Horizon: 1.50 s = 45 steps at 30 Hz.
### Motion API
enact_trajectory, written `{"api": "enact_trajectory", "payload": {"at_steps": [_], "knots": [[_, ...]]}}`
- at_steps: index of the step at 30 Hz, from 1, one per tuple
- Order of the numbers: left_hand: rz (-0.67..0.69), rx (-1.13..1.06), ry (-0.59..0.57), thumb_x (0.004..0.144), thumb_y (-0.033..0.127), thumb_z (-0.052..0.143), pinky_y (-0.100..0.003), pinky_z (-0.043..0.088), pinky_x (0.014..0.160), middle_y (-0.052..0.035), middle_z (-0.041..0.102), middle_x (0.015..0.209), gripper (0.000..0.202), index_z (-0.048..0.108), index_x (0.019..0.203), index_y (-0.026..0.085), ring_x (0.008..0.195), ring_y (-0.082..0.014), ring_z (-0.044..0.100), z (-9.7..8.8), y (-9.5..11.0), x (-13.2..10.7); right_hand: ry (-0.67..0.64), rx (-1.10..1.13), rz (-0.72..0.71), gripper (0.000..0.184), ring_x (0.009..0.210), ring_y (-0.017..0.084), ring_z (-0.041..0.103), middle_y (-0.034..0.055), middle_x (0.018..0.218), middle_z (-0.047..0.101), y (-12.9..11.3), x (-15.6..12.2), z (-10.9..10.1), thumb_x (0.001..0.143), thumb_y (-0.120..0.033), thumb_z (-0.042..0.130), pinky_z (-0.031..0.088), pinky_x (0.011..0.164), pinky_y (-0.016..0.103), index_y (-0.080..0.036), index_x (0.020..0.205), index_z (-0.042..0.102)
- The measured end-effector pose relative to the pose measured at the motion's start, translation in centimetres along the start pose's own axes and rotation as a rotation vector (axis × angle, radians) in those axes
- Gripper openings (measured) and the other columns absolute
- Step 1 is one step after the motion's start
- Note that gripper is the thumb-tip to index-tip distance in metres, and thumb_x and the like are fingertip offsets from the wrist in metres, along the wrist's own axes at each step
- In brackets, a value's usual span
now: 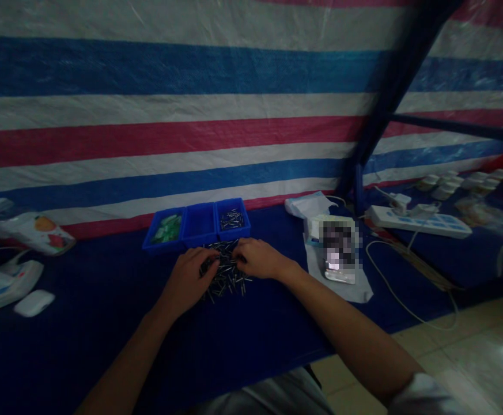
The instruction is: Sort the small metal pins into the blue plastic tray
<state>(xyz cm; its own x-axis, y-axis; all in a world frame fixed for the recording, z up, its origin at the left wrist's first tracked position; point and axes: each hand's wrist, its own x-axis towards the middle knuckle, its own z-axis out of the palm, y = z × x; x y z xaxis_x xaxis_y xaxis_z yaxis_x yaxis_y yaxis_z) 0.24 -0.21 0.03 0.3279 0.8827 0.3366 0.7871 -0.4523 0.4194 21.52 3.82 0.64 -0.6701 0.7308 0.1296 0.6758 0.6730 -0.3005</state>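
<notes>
A heap of small dark metal pins [226, 275] lies on the blue table cloth [104, 323] in front of me. My left hand [189, 279] rests on the left side of the heap with curled fingers. My right hand [257, 258] lies on its upper right side, fingers bent over the pins. Whether either hand pinches a pin is hidden. Just behind the heap stand three joined blue bins [198, 226]: the left one holds green parts [167, 228], the middle one looks bare, the right one holds more metal pins [232, 219].
A phone [340, 251] lies on a white cloth right of the heap. A white power strip [419, 221] with cables sits further right. White devices [0, 282] and a printed bag [35, 230] lie at the left. A striped tarp hangs behind; the table's edge is near my body.
</notes>
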Motion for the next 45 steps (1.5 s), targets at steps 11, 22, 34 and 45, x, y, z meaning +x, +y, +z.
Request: {"api": "enact_trajectory", "payload": {"at_steps": [11, 22, 34, 45], "knots": [[0.008, 0.017, -0.051, 0.092, 0.034, 0.052, -0.046, 0.044, 0.094, -0.0055, 0.068, 0.108, 0.023, 0.065, 0.106, 0.022, 0.106, -0.0255, 0.058, 0.4, -0.1, -0.1, 0.067, -0.053, 0.028, 0.021, 0.084, 0.018, 0.06, 0.0113, 0.096, 0.064, -0.9, 0.0, 0.3, 0.091, -0.017, 0.047, 0.044, 0.076, 0.032, -0.014, 0.091, 0.068], [-0.001, 0.014, -0.059, 0.094, 0.04, 0.049, -0.045, 0.044, 0.092, -0.0056, 0.068, 0.108, 0.027, 0.066, 0.107, 0.023, 0.103, -0.0251, 0.059, 0.1, 0.0, 0.0, 0.217, 0.0, 0.031, 0.018, 0.086, 0.017, 0.053, 0.0087, 0.097, 0.062, -1.5, 0.3, 0.2, 0.093, -0.013, 0.044, 0.041, 0.078, 0.032, -0.014, 0.097, 0.061], [0.05, -0.034, 0.037, 0.093, 0.036, 0.05, -0.041, 0.046, 0.089, -0.0057, 0.068, 0.102, 0.021, 0.066, 0.097, 0.023, 0.1, -0.0234, 0.06, 0.1, -0.5, 0.1, 0.322, 0.062, 0.004, 0.018, 0.087, 0.016, 0.053, 0.0059, 0.098, 0.062, -2.3, 0.4, 0.4, 0.097, -0.016, 0.041, 0.035, 0.075, 0.031, -0.016, 0.101, 0.059], [0.003, -0.034, 0.155, 0.09, 0.034, 0.051, -0.041, 0.048, 0.09, -0.006, 0.068, 0.098, 0.021, 0.068, 0.087, 0.022, 0.097, -0.0233, 0.062, -0.1, -0.3, 0.3, 0.306, 0.092, -0.084, 0.028, 0.098, 0.018, 0.054, 0.0087, 0.108, 0.061, -2.5, 0.2, 0.0, 0.09, -0.009, 0.042, 0.04, 0.086, 0.033, -0.016, 0.113, 0.057]]}}
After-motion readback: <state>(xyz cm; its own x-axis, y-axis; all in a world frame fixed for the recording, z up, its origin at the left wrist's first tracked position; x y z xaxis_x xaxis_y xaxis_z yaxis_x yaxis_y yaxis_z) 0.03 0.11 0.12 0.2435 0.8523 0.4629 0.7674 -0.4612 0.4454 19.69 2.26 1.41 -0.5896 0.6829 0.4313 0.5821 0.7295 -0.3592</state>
